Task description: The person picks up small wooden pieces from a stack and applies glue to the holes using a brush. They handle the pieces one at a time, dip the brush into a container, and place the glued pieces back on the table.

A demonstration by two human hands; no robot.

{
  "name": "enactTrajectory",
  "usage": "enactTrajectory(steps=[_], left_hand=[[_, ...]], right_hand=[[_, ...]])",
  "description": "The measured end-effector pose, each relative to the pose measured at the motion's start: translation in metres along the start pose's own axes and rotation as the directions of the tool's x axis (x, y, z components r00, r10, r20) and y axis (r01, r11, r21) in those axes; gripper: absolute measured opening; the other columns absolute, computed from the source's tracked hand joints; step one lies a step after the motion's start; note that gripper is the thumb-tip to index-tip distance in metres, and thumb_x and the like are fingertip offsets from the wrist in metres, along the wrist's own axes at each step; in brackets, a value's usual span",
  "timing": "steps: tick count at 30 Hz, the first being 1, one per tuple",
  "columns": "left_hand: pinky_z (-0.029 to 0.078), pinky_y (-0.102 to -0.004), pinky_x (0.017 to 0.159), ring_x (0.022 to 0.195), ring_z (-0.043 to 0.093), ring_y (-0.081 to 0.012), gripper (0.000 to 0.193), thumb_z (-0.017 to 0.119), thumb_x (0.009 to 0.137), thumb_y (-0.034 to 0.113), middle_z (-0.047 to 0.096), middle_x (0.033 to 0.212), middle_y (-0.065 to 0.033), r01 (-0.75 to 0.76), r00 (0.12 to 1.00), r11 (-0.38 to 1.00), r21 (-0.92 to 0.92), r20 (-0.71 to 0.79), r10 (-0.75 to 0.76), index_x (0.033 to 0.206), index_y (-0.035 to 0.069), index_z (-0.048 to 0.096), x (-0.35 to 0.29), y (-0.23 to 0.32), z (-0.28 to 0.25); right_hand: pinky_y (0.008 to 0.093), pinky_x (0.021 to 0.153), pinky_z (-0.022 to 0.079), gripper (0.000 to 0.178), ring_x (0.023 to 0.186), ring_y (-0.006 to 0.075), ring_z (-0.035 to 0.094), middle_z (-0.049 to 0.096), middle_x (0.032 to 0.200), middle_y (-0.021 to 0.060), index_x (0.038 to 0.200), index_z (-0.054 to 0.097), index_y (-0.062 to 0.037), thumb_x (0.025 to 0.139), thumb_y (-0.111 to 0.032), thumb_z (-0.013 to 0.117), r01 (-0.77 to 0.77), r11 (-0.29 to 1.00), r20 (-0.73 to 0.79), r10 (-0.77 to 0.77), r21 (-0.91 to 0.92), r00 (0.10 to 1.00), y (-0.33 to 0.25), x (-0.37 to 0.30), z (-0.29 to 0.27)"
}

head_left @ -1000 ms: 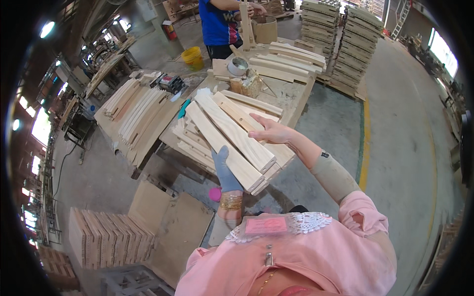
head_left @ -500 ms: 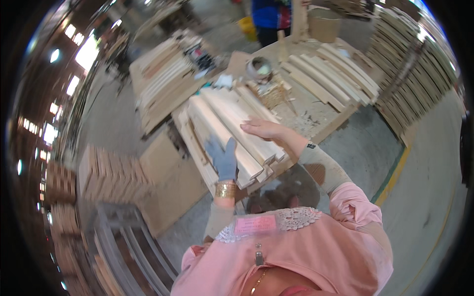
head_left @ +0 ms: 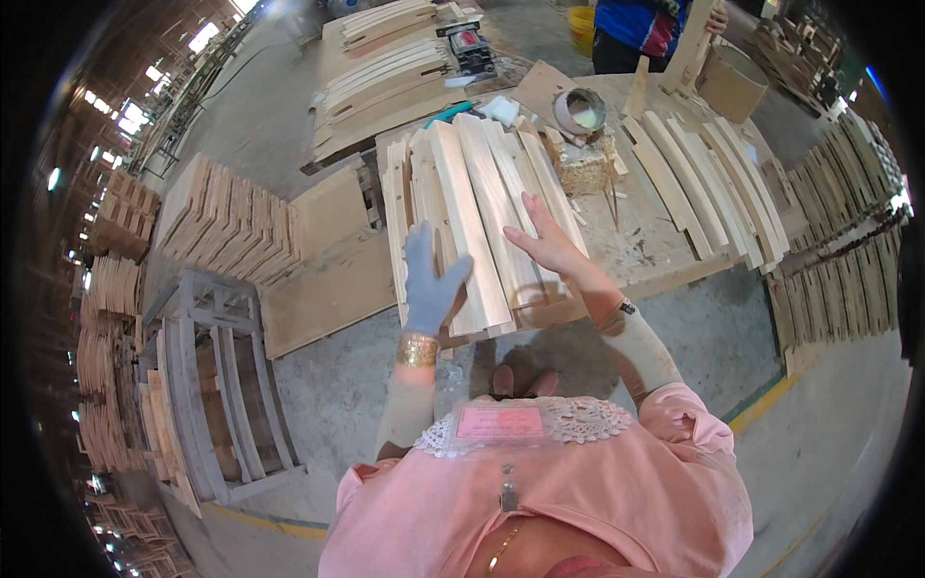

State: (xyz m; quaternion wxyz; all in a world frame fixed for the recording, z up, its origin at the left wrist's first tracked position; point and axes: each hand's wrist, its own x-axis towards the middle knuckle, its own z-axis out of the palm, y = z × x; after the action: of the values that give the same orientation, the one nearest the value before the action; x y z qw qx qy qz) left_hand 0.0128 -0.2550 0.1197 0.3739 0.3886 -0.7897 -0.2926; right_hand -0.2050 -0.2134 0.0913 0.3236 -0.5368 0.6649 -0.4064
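I have the gloved left hand (head_left: 431, 289) over the left part of a pile of pale wooden slats (head_left: 489, 207) and the ungloved right hand (head_left: 551, 245) over its right part. I see the fingers (head_left: 418, 252) of both spread and released, though I cannot tell whether they touch the wood. The pile lies on the worktop (head_left: 647, 252), left of a round tin (head_left: 580, 114).

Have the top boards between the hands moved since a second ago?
Yes. The top boards sit farther onto the table, inward: their near ends, which jutted past its near edge, now lie close to it.
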Motion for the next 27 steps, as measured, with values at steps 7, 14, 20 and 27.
enactTrajectory(steps=[7,14,20,27], left_hand=[[-0.001,-0.0623,0.103,0.133,0.014,-0.0428,0.077,0.069,0.064,0.052,0.024,0.144,-0.0182,-0.512,0.819,0.761,0.398,0.494,0.292,0.132,0.025,0.045,-0.032,0.037,-0.004],[-0.001,-0.0626,0.103,0.133,0.018,-0.0412,0.076,0.067,0.063,0.055,0.025,0.144,-0.0145,-0.501,0.808,0.784,0.366,0.522,0.273,0.13,0.027,0.047,-0.02,0.025,-0.001],[-0.003,-0.0645,0.101,0.133,0.016,-0.0431,0.085,0.065,0.061,0.061,0.021,0.145,-0.0188,-0.607,0.704,0.76,0.232,0.599,0.38,0.134,0.023,0.042,-0.014,0.031,-0.007],[-0.005,-0.0619,0.103,0.135,0.007,-0.0415,0.09,0.073,0.06,0.052,0.021,0.144,-0.0208,-0.695,0.634,0.633,0.34,0.706,0.316,0.136,0.017,0.038,-0.025,0.028,-0.011]], right_hand=[[0.035,0.11,0.015,0.076,0.136,0.0328,0.017,0.016,0.145,0.0241,0.141,0.018,-0.0014,0.086,-0.04,0.055,0.012,1.0,-0.074,-0.01,0.028,0.997,0.005,-0.015,-0.006],[0.0348,0.109,0.018,0.073,0.135,0.0311,0.022,0.026,0.142,0.023,0.138,0.027,0.0005,0.084,-0.039,0.057,-0.012,0.997,-0.199,0.028,0.081,0.98,0.012,-0.052,-0.005],[0.0351,0.104,0.03,0.065,0.128,0.0301,0.036,0.038,0.136,0.0198,0.135,0.034,-0.0015,0.084,-0.031,0.061,-0.043,0.971,-0.583,0.175,0.233,0.793,0.06,-0.156,-0.01],[0.0377,0.098,0.037,0.072,0.118,0.0338,0.047,0.049,0.125,0.0257,0.127,0.043,0.0042,0.083,-0.052,0.053,-0.879,0.436,-0.35,0.867,0.19,0.354,0.16,-0.378,0.083]])
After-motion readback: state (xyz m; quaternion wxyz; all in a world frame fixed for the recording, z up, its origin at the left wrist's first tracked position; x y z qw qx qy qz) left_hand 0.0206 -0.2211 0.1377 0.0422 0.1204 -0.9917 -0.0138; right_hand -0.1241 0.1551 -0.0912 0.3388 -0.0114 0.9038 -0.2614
